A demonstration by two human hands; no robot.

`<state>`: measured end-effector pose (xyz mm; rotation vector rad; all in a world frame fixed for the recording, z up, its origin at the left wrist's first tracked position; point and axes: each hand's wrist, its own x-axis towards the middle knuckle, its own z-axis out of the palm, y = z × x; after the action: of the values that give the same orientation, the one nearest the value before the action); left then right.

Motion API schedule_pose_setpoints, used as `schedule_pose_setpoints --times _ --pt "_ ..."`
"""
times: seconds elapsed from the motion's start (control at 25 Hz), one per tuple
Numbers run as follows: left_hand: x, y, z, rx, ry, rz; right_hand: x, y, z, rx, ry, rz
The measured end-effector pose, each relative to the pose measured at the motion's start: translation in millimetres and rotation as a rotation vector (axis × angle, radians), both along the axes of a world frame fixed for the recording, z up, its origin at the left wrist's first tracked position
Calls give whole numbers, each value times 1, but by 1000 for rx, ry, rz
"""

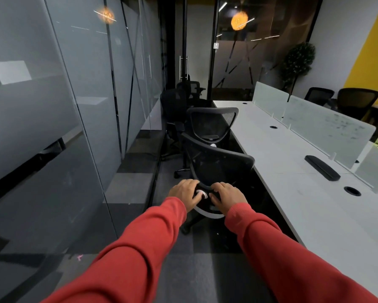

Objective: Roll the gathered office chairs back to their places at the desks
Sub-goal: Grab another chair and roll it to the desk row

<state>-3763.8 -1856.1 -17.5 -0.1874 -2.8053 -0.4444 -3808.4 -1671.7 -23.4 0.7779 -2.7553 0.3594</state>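
To your left a glass partition (52,106) runs the length of the aisle, and to your right the long white counter (293,171) runs parallel to it, away from you, leaving a narrow strip of grey carpet (140,178) between them. More dark chairs (175,103) stand gathered at the aisle's far end by the glass. Closer in, a second mesh chair (212,123) sits just beside the counter's edge. The near chair (218,162) is straight ahead of you with its mesh back turned your way. Its upper right corner reaches the counter's edge, though you cannot tell if they touch. To seat it you probably have to swing it right, toward the counter. Your left hand (184,192) and right hand (227,194) both curl over the low end of its back frame, close together; the right hand is nearer the counter.
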Motion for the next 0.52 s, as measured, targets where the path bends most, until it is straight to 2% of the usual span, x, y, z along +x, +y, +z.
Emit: schedule_pose_setpoints --times 0.4,0.52 --pt "-164 -24 6 -40 -5 78 -171 -36 8 -51 -31 72" --pt "-214 -27 8 -123 -39 67 -226 -35 9 -66 -49 84"
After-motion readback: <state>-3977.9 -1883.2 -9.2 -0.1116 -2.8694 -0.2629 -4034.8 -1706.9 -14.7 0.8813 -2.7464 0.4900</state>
